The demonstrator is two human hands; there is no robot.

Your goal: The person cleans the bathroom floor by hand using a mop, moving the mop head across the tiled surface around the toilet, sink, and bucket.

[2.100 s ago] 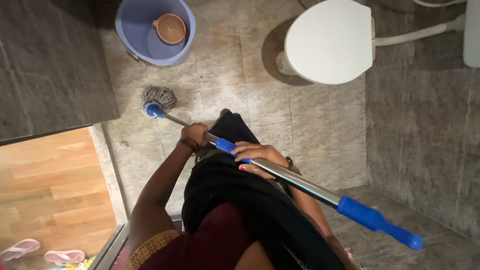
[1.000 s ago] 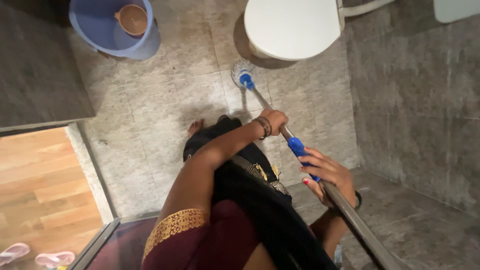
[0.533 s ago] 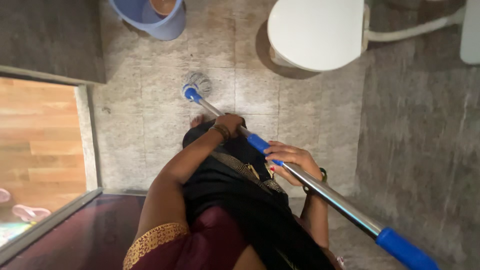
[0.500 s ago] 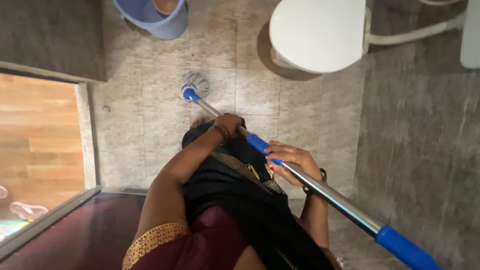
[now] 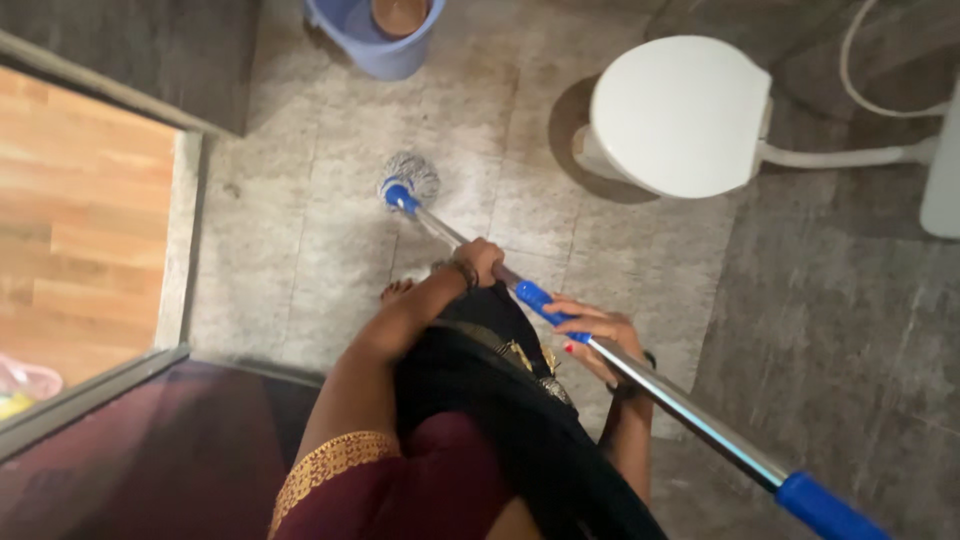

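- Two hands gripped the mop (image 5: 600, 350), its shaft running from five o'clock to eleven.
- Left hand (image 5: 482, 262) sat nearer the mop head (image 5: 412, 178); right hand (image 5: 598, 334) trailed, fingers of both clamped on the shaft.

Maroon short sleeve (image 5: 400, 490) with gold embroidered border, black drape over it, dark bangles on both wrists, red-painted nails

- Floor (image 5: 330, 230): pale grey stone tiles, mottled, with darker grout lines.
- Wall (image 5: 850, 330), right: dark grey stone slabs.
- Toilet (image 5: 680, 115): white, lid closed, with a white pipe (image 5: 850, 157) running to the right.
- Doorway, left: wooden plank floor (image 5: 80, 220) beyond a metal threshold (image 5: 90, 390).
- Bucket (image 5: 375, 35): blue, at the top edge.
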